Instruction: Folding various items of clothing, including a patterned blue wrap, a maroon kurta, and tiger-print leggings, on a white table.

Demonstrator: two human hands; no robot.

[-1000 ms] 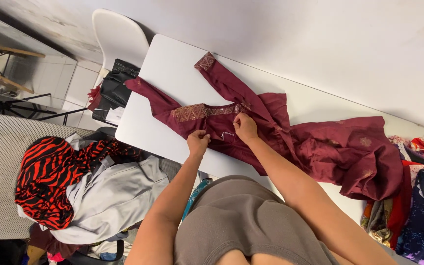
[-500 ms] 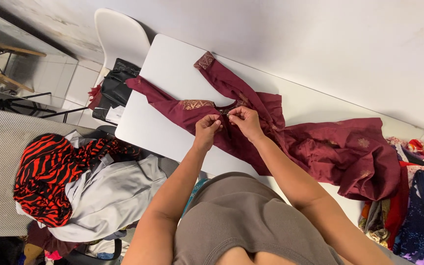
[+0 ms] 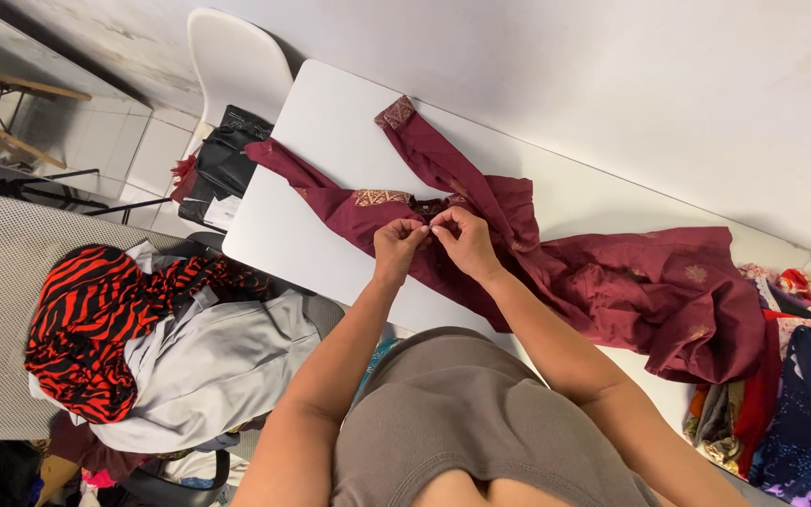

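maroon garment (image 3: pixel 612 282) sprawled across the white table (image 3: pixel 330 122), soft and limp, likely slippery. left hand (image 3: pixel 396 246) and right hand (image 3: pixel 466 239) pinch its neckline together; the gold-trimmed collar looks the best hold.

A plain room used for sorting clothes: a white table (image 3: pixel 330 122) against a bare wall (image 3: pixel 612 66), tiled floor (image 3: pixel 133 150), a white chair (image 3: pixel 237 61), and piles of garments (image 3: pixel 790 376) on both sides
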